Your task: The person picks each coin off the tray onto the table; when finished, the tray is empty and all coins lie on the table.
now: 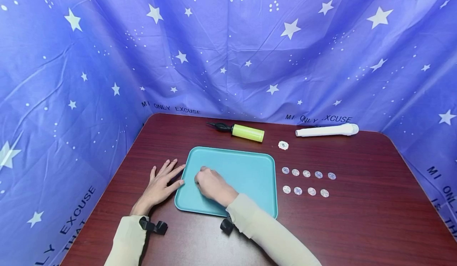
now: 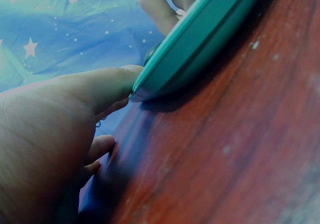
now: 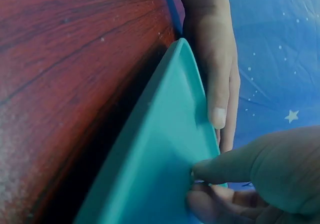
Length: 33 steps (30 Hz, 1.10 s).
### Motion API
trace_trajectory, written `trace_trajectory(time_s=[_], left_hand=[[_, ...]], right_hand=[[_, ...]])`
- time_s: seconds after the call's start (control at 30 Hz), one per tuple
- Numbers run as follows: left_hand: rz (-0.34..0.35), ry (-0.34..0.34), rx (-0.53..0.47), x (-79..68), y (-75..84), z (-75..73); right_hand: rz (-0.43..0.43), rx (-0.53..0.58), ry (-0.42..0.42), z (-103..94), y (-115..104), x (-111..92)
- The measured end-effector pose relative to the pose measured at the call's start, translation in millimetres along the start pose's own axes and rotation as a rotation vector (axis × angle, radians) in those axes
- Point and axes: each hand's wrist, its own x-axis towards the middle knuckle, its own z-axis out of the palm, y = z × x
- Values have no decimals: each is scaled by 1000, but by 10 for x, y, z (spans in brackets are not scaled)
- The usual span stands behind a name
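My right hand [image 1: 214, 184] is lowered into the left half of a turquoise tray [image 1: 246, 170], palm down with fingers curled. In the right wrist view its thumb and fingertips [image 3: 205, 171] meet close to the tray floor around a small, thin, shiny thing, mostly hidden by the fingers. Spread out on the table, my left hand [image 1: 160, 186] touches the tray's left rim with its thumb and index finger. The left wrist view shows that thumb [image 2: 117, 84] against the rim, the other fingers beyond it.
Two rows of small round shiny discs [image 1: 306, 174] lie right of the tray. Behind are a yellow-green hand pump [image 1: 248, 133] with a black nozzle, a white scallop-edged piece [image 1: 283, 145] and a white microphone-shaped stick [image 1: 326, 130]. A blue star-printed curtain [image 1: 228, 59] encloses the dark red table [image 1: 357, 226].
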Motion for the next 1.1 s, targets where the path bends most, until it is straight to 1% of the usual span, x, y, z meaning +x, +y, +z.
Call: trace_trajectory(time_s=[0.1,0.2,0.3,0.43,0.5,0.6,0.7,0.87,0.97,1.1], left_hand=[[3,1,1,1,-4,2],[3,1,3,1,-7,6],[2,-2,-2,0,-6,11],[1,-7,-4,2,-4,17],[0,-8,-4,1,-3,16],[-1,-8,0,1,3,11],[-1,-3,-1,-6,16,-5],[-4,-3,3,-12,27,-16],[-6,-5,3,-12,29,-16],[-1,-5,-2,-6,28,-15]], right_hand=[[14,-34,-21,-36,-44,-4],[10,-61,-54,-81,-72,9],[21,-58,-104,-119,-88,42],[87,-5,-192,-154,-83,98],[131,48,-228,-167,-65,123],[179,124,-261,-182,-23,148],[198,213,-257,-194,33,147],[161,336,-205,-163,137,101],[148,383,-163,-127,192,64],[160,437,-130,-127,251,13]])
